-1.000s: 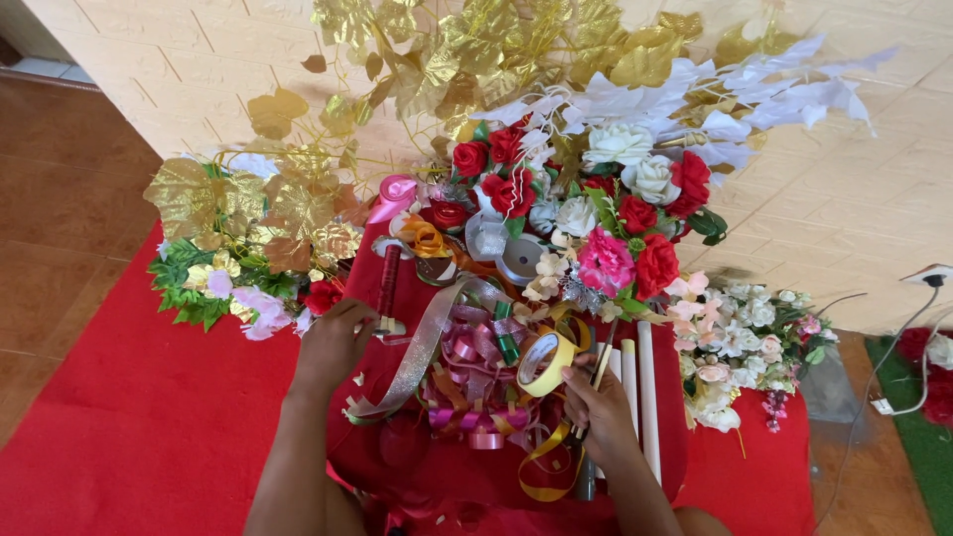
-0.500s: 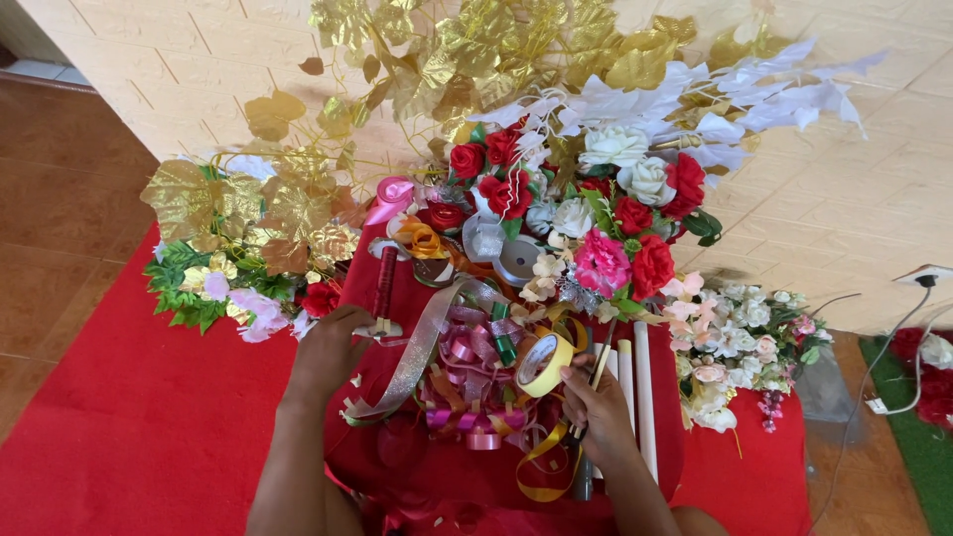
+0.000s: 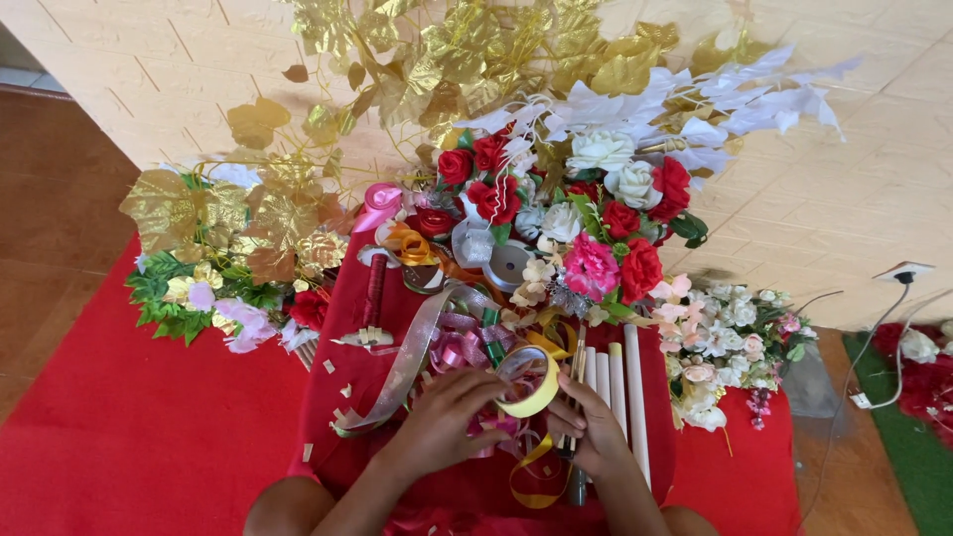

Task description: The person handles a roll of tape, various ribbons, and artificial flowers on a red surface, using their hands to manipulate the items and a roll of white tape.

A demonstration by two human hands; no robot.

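While the left hand [image 3: 442,422] grips it, the tape roll [image 3: 531,382] touches the right hand [image 3: 596,437].

Tape roll [image 3: 526,382] between hands, flowers [image 3: 586,213] behind.

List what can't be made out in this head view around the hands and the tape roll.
- Left hand palm: faces down on the ribbons.
- Right hand grip on the thin stick: fingers cover it.
- Tape roll far rim: behind the fingers.
- Forearms: cut off by the bottom edge.
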